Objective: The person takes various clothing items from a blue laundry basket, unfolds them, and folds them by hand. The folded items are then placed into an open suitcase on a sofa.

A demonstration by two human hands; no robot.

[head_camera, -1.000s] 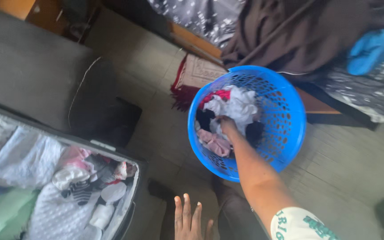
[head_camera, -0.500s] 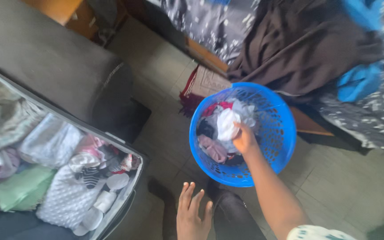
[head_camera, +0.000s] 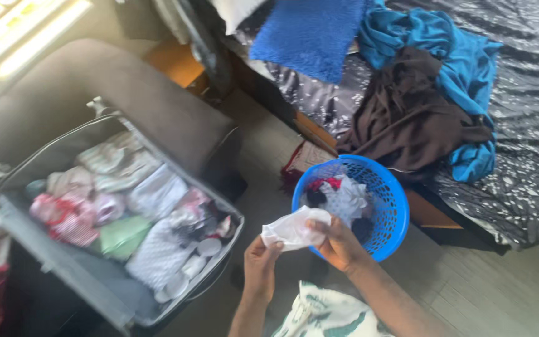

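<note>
CHANGE: white cloth point(head_camera: 294, 228) now out of the basket point(head_camera: 394, 206), left hand point(head_camera: 261, 265) up from the lap, both pinching it | MEANING: likely sorting toward the suitcase point(head_camera: 63, 274) | GRIP: left hand, right hand point(head_camera: 339, 244) clamped on cloth | ROOM: suitcase open on floor point(head_camera: 500, 293), bed point(head_camera: 525, 125) strewn with clothes

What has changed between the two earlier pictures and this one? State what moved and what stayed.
The right hand lifted a small white garment out of the blue basket; the left hand rose to grip its other end. The basket stays beside the bed, and the open suitcase stays packed.
</note>
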